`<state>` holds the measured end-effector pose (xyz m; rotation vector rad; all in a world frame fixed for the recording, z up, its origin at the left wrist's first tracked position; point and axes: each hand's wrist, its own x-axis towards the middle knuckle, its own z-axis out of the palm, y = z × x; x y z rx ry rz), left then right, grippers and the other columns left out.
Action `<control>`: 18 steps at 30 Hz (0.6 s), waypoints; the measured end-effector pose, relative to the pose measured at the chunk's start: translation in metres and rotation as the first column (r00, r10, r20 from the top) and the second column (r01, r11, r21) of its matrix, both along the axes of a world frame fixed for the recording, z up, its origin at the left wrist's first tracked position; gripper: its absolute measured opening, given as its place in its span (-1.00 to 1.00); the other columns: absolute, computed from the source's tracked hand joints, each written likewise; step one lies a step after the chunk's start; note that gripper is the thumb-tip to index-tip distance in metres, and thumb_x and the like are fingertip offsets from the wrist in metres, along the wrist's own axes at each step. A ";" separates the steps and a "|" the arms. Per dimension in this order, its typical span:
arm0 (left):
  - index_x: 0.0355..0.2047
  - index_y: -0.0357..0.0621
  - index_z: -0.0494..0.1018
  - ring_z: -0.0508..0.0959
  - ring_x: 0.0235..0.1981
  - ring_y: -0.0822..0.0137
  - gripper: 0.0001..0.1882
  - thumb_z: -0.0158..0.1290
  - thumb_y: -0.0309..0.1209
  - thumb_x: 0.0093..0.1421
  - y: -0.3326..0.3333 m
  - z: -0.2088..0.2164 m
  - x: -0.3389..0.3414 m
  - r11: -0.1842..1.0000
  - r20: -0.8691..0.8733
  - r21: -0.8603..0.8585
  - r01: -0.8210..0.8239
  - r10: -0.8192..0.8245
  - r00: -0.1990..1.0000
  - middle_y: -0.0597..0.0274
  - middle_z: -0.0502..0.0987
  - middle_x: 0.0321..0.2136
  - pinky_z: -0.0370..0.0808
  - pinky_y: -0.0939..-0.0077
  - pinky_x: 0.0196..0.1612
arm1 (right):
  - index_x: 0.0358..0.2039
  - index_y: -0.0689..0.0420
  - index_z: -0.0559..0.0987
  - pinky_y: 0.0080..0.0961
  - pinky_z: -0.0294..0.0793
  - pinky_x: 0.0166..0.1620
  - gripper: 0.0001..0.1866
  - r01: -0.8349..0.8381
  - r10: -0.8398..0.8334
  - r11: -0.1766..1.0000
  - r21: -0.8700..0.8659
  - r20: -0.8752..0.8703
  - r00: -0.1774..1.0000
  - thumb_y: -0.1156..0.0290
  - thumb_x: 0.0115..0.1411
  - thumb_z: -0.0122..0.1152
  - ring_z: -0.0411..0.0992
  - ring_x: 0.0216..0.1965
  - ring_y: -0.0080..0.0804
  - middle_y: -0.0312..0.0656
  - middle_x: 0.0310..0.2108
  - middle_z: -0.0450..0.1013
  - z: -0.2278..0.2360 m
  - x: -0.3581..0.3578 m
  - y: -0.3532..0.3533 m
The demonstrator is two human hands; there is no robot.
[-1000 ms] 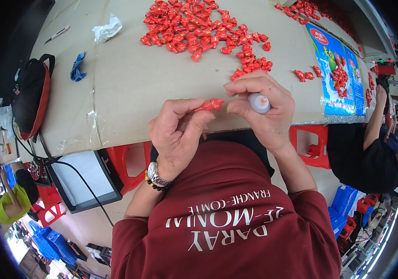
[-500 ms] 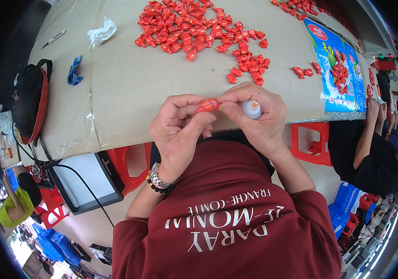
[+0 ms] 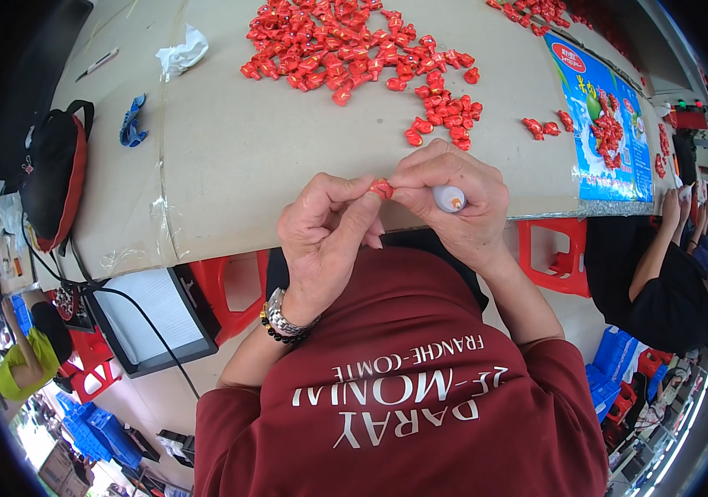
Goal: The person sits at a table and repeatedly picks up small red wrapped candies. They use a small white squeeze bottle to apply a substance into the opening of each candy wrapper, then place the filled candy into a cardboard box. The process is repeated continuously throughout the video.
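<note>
A small red figurine (image 3: 381,189) is pinched between the thumb and fingertips of my left hand (image 3: 321,236), mostly covered by them. The thumb and forefinger of my right hand (image 3: 474,207) also press on its right side. Tucked in the curled fingers of that same right hand is a small whitish squeeze bottle (image 3: 448,199) with an orange spot at its tip. Both hands hover over the near edge of the table (image 3: 255,166). Beyond them lies a large pile of similar red figurines (image 3: 337,50), with a smaller cluster (image 3: 452,116) at its near right.
A blue printed cardboard sheet (image 3: 582,157) bearing red pieces lies right. On the left are a black-and-red bag (image 3: 56,174), blue strip (image 3: 132,123), white tissue (image 3: 183,53) and pen (image 3: 97,64). Red stools (image 3: 557,257) stand under the table. Another person (image 3: 660,273) sits at right.
My fingers have closed further over the red figurine, so less of it shows. The bottle has tilted slightly in my right hand.
</note>
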<state>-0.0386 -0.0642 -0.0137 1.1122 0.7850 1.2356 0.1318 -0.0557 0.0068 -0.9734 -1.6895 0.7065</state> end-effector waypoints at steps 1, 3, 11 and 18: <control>-0.28 -0.34 0.43 0.50 -0.59 0.57 -0.91 0.00 -0.62 0.19 0.000 0.002 0.000 1.000 -0.018 0.013 -0.010 0.010 1.000 0.21 0.53 -0.50 0.47 0.73 -0.59 | -0.43 0.21 0.56 -0.56 0.39 -0.37 -0.85 0.004 -0.004 1.000 0.005 0.005 1.000 0.56 -0.05 0.35 0.44 -0.44 -0.42 -0.20 -0.45 0.51 0.000 0.000 0.000; -0.27 -0.35 0.43 0.50 -0.58 0.54 -0.90 -0.01 -0.62 0.19 0.000 0.002 0.000 0.999 -0.057 0.052 -0.007 0.010 0.998 0.18 0.53 -0.48 0.47 0.70 -0.58 | -0.42 0.21 0.56 -0.56 0.39 -0.37 -0.85 0.012 -0.012 1.000 0.016 0.014 1.000 0.57 -0.05 0.35 0.44 -0.44 -0.43 -0.20 -0.45 0.51 0.001 -0.001 -0.002; -0.25 -0.40 0.43 0.50 -0.56 0.47 -0.88 -0.02 -0.64 0.19 0.000 0.004 -0.003 0.986 -0.156 0.166 0.014 0.012 0.988 0.07 0.51 -0.40 0.49 0.64 -0.56 | -0.41 0.21 0.56 -0.55 0.38 -0.38 -0.83 0.020 -0.019 0.995 0.096 -0.004 1.000 0.58 -0.06 0.35 0.44 -0.45 -0.42 -0.17 -0.43 0.51 -0.002 -0.001 -0.002; -0.25 -0.42 0.42 0.50 -0.56 0.47 -0.87 -0.03 -0.66 0.18 0.002 0.005 -0.003 0.969 -0.197 0.247 0.022 0.027 0.980 0.07 0.50 -0.42 0.48 0.65 -0.57 | -0.41 0.22 0.55 -0.55 0.38 -0.39 -0.83 0.022 -0.022 0.995 0.099 -0.001 1.000 0.59 -0.06 0.35 0.44 -0.45 -0.41 -0.16 -0.43 0.51 -0.004 -0.001 -0.003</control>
